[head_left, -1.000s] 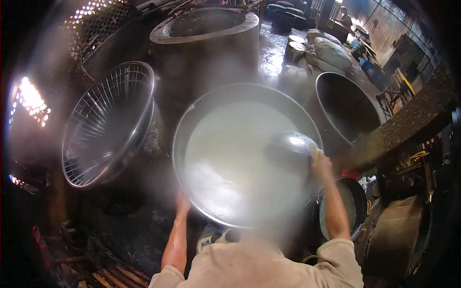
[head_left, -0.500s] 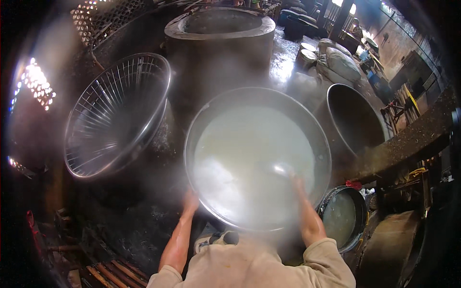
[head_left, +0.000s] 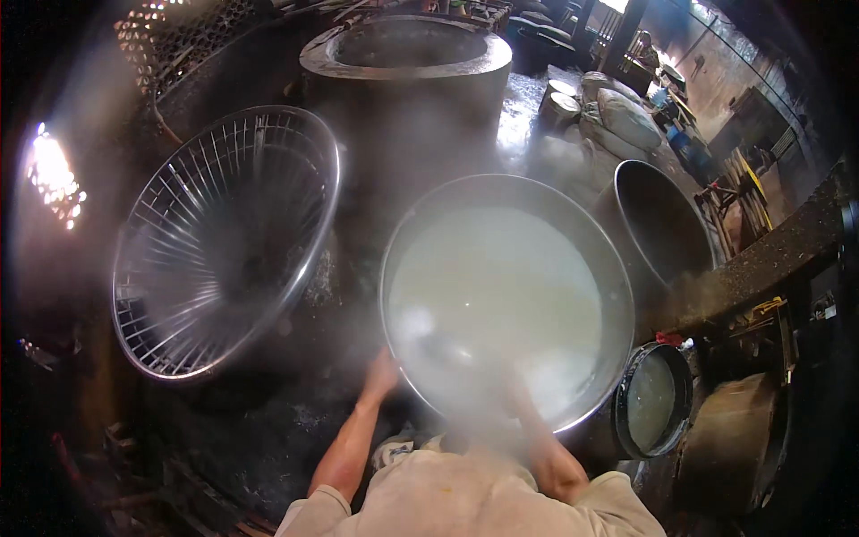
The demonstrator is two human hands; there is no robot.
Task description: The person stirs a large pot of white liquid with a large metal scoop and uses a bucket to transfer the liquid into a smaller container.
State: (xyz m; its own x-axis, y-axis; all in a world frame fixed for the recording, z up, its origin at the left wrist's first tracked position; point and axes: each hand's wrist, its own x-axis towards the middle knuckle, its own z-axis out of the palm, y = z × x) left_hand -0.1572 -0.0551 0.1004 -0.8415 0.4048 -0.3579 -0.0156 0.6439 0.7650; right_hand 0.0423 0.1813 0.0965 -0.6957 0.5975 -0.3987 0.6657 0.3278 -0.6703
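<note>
A big round metal vat (head_left: 391, 242) in front of me holds pale, cloudy, steaming liquid (head_left: 510, 286). My left hand (head_left: 382, 374) is at the vat's near left rim, closed on its edge, fingers partly hidden. Over the near part of the liquid reaches my right hand (head_left: 516, 394), veiled by steam. By its fingers a shiny rounded scoop (head_left: 445, 349) dips at the surface; its outline is blurred. My right hand seems closed on it.
At left a wide slatted metal basket (head_left: 192, 210) leans tilted. Behind stands a round stone-like well (head_left: 403, 72). To the right are a tilted empty-looking drum (head_left: 662, 219), a dark bucket of liquid (head_left: 651, 398) and a wall ledge (head_left: 761, 259). Sacks (head_left: 626, 121) lie farther back.
My right hand and the scoop have moved left and nearer to me across the liquid. The view has shifted a little; my left hand stays at the vat's rim.
</note>
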